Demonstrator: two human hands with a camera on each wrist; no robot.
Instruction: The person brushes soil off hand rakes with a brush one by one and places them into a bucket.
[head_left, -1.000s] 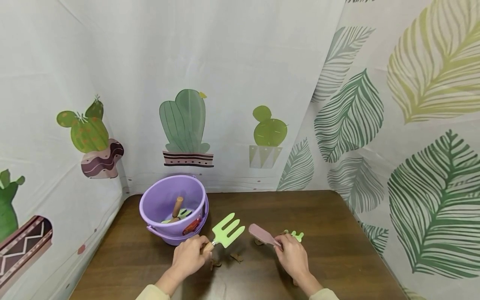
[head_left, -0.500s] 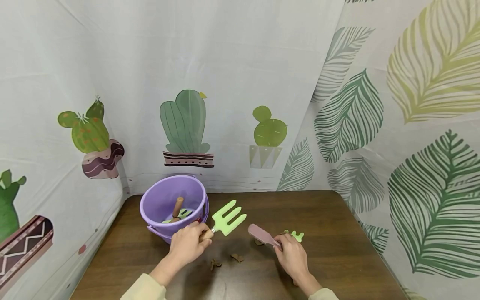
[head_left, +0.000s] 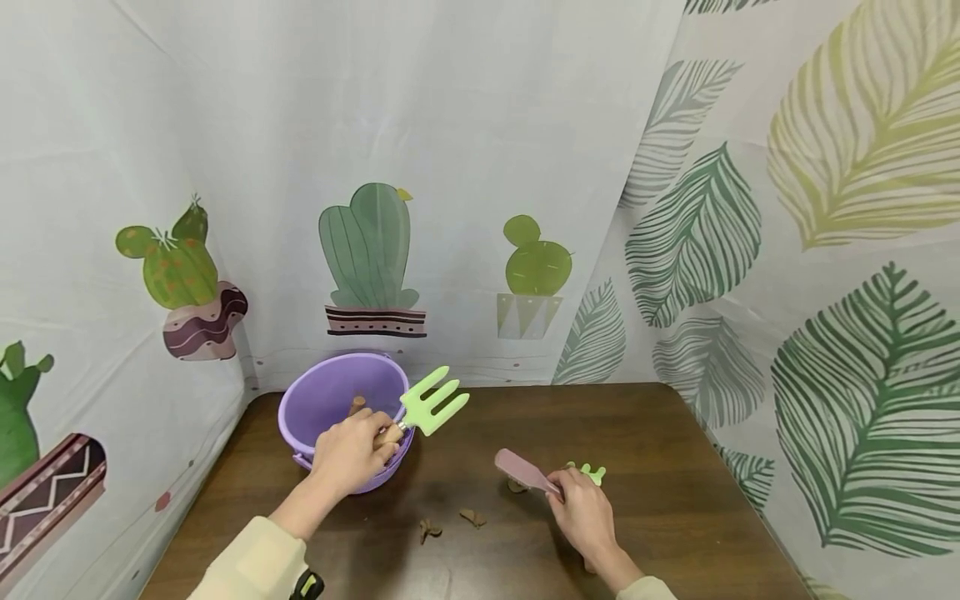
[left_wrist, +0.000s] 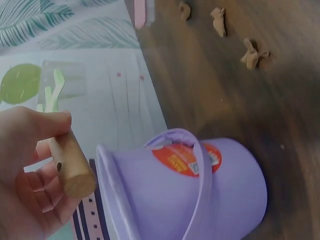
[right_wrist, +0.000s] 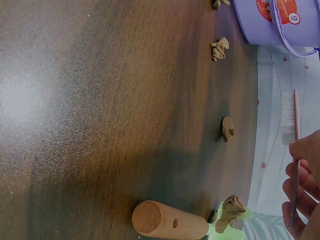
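Beside the purple bucket [head_left: 306, 398], my left hand [head_left: 347, 452] grips the wooden handle [left_wrist: 74, 170] of a light green toy garden fork [head_left: 433, 403]. The fork's three tines point up and right, away from the bucket; the hand overlaps the bucket's near rim in the head view. My right hand [head_left: 587, 510] pinches a thin pink brush [head_left: 522, 468], whose white bristles [right_wrist: 288, 120] show in the right wrist view. Under that hand lies another light green tool [head_left: 596, 474] with a wooden handle [right_wrist: 172, 220]; a brown clay-like lump [right_wrist: 230, 212] sits on its head.
Several small brown clay-like bits lie on the dark wood table [head_left: 675, 533], among them a forked piece [head_left: 430, 531], a flat piece [head_left: 472, 517] and a piece under the brush [head_left: 516, 486]. A wooden handle [head_left: 358, 404] sticks up inside the bucket. Printed curtains [head_left: 465, 167] hang behind.
My left hand has lifted the garden fork up and to the left, from over the clay bits to the bucket. The right hand with the brush has stayed nearly still.
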